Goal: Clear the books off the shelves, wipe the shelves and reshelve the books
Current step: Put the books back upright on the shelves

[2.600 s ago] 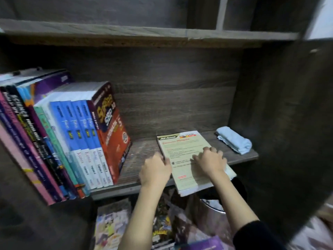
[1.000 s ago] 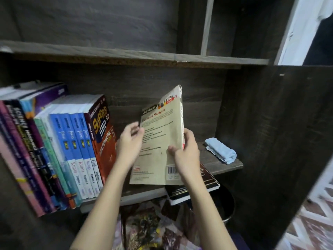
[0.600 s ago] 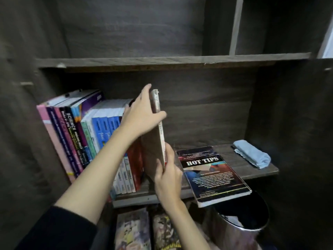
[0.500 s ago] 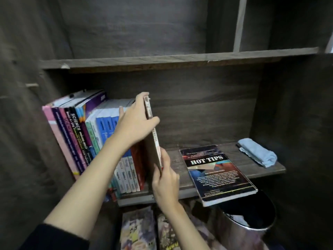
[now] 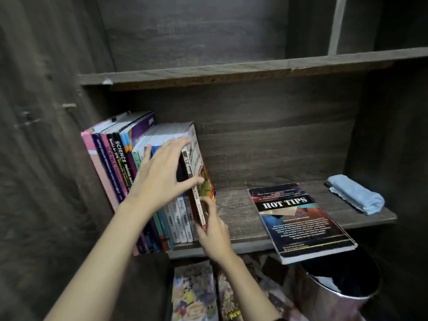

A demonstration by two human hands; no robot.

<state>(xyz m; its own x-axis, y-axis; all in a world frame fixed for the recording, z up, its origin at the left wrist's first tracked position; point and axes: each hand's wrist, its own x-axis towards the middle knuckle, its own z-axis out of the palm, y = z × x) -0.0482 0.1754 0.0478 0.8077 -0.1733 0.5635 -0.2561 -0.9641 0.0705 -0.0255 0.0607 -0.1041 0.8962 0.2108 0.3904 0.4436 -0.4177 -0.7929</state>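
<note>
One book (image 5: 188, 164) stands on edge, left grip (image 5: 162, 181) spread against its spine, right grip (image 5: 214, 230) pinching its lower corner.

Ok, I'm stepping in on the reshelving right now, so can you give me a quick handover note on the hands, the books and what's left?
Left hand: open, straight fingers pressing the Ace Ahead book against the row of books.
Right hand: pinches that book's lower spine.
Done: the Ace Ahead book stands at the row's right end on the shelf.
Left: the HOT TIPS book lies flat, overhanging the shelf's front edge; it probably goes in next. The blue cloth sits rolled at the shelf's right end.
</note>
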